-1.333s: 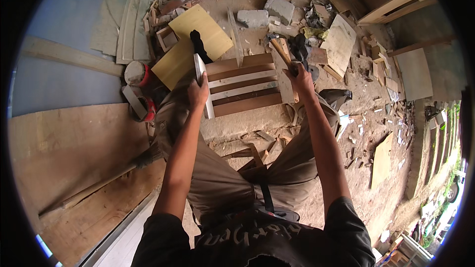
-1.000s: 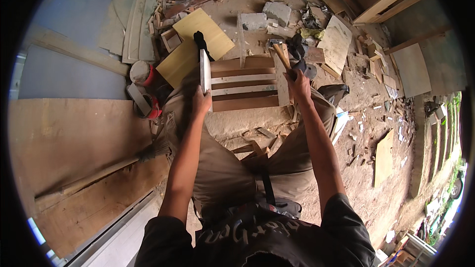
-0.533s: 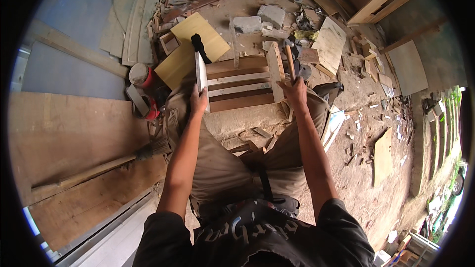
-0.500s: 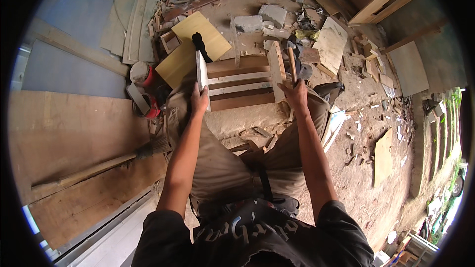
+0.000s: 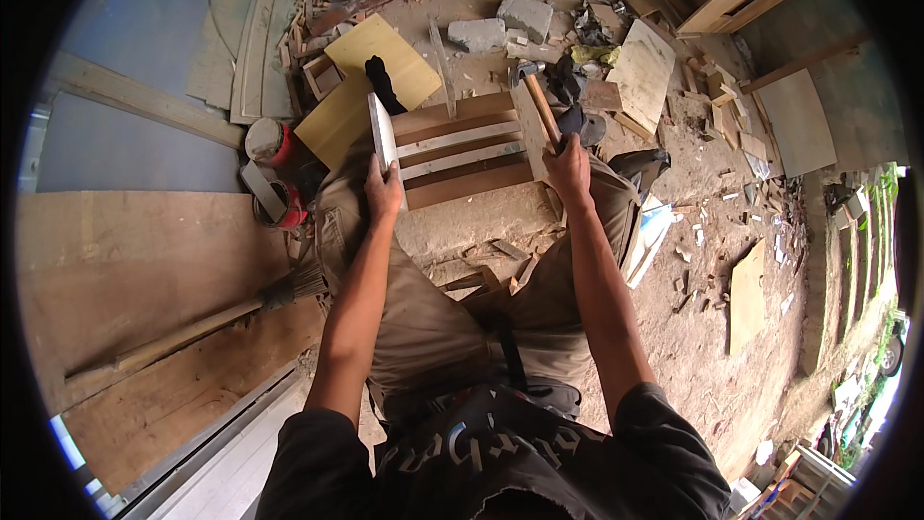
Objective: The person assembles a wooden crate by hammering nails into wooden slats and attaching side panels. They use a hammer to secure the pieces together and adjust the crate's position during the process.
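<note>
A slatted wooden frame (image 5: 463,142) lies between my knees, with several slats running across between two end boards. My left hand (image 5: 384,189) is closed on the near end of the white-edged left board (image 5: 382,131), thumb on top. My right hand (image 5: 570,171) grips a hammer (image 5: 542,106) by its wooden handle, close against the right end board (image 5: 525,127). The hammer slants over that board, its metal head at the board's far end. Whether my right fingers also touch the board is hard to make out.
A yellow board (image 5: 409,63) with a black object on it lies beyond the frame. Grey blocks (image 5: 526,17) and wood scraps litter the dirt floor. Red buckets (image 5: 279,205) stand at the left beside a broom (image 5: 183,335). Plywood sheets (image 5: 144,260) lean along the left side.
The hammer has swung leftward over the right end board, bringing its head into sight. The frame has tilted slightly, its left board leaning further left at the far end.
</note>
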Demonstrator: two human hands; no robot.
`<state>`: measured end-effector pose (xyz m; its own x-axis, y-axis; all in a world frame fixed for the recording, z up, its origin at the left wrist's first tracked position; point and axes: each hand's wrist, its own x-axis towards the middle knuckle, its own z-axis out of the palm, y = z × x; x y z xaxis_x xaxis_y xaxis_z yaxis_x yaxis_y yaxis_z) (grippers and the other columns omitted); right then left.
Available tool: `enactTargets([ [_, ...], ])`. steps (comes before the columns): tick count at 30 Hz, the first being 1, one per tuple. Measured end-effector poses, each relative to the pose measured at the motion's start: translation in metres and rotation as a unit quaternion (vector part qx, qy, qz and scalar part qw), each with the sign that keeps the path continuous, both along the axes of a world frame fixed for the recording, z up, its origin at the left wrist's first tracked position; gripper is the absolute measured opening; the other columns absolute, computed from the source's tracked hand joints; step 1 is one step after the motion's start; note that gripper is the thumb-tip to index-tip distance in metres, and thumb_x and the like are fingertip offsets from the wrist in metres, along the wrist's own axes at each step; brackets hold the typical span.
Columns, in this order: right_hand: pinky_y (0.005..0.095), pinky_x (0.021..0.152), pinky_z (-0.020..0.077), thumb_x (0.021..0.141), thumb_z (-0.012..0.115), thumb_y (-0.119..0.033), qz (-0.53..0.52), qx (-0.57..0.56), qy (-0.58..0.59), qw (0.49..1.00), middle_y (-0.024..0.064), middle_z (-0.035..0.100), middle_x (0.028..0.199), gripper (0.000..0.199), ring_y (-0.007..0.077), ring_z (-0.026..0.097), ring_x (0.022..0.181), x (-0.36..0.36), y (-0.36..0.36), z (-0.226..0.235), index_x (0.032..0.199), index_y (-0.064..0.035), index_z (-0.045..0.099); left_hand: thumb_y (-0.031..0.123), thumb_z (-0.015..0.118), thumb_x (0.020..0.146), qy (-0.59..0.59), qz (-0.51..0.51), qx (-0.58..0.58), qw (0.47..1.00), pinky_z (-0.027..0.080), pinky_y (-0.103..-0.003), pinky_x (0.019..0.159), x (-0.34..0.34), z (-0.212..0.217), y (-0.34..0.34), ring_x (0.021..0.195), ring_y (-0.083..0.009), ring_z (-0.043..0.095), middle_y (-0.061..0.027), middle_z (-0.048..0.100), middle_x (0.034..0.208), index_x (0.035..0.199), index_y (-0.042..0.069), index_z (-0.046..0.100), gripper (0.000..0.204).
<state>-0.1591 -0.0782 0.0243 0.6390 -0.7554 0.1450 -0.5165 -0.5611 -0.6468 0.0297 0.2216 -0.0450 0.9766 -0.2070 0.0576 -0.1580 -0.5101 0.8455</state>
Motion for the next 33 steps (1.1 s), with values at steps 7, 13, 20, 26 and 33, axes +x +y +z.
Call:
enactTargets([
  [7,0.0452,0.071,0.0502,0.076,0.077,-0.021,-0.052,-0.003,-0.026,0.998,0.0233,0.065,0.085,0.040,0.0415,0.065,0.080,0.004,-0.007,-0.020,0.099,0.0023,0.054,0.032,0.063,0.093,0.021,-0.028,0.013,0.999,0.040,-0.040,0.106,0.003,-0.004,-0.003,0.128,-0.0410,0.048,-0.0329,0.048,0.137,0.141,-0.009,0.038,0.068],
  [13,0.0444,0.068,0.0500,0.077,0.079,-0.032,-0.071,0.057,-0.047,0.995,0.0212,0.064,0.080,0.044,0.0393,0.065,0.076,0.005,0.002,-0.011,0.093,0.0022,0.056,0.026,0.068,0.086,0.058,-0.055,0.063,0.995,0.040,-0.041,0.106,0.014,-0.016,0.005,0.128,-0.0416,0.048,-0.0305,0.045,0.140,0.147,-0.004,0.027,0.079],
  [20,0.0461,0.076,0.0498,0.087,0.070,-0.034,-0.054,-0.006,-0.027,0.998,0.0249,0.066,0.091,0.042,0.0423,0.065,0.087,-0.003,0.007,-0.032,0.102,0.0030,0.056,0.032,0.066,0.088,0.093,-0.058,0.014,0.994,0.039,-0.040,0.106,0.022,-0.016,0.005,0.128,-0.0386,0.050,-0.0287,0.049,0.137,0.145,-0.004,0.031,0.076],
  [26,0.0470,0.072,0.0481,0.088,0.070,-0.037,-0.068,-0.072,-0.112,0.989,0.0239,0.064,0.082,0.045,0.0427,0.062,0.078,-0.014,0.004,-0.030,0.097,0.0046,0.056,0.048,0.055,0.095,0.082,0.004,0.030,0.996,0.045,-0.041,0.098,0.006,0.003,-0.007,0.118,-0.0397,0.057,-0.0289,0.058,0.126,0.137,-0.005,0.044,0.068],
  [33,0.0415,0.065,0.0490,0.087,0.070,-0.045,-0.172,0.033,-0.103,0.979,0.0215,0.064,0.073,0.050,0.0344,0.064,0.069,-0.016,0.007,-0.015,0.085,0.0044,0.063,0.041,0.054,0.098,0.024,-0.014,0.008,1.000,0.045,-0.041,0.099,0.012,0.003,0.007,0.117,-0.0412,0.057,-0.0278,0.058,0.126,0.136,-0.006,0.044,0.061],
])
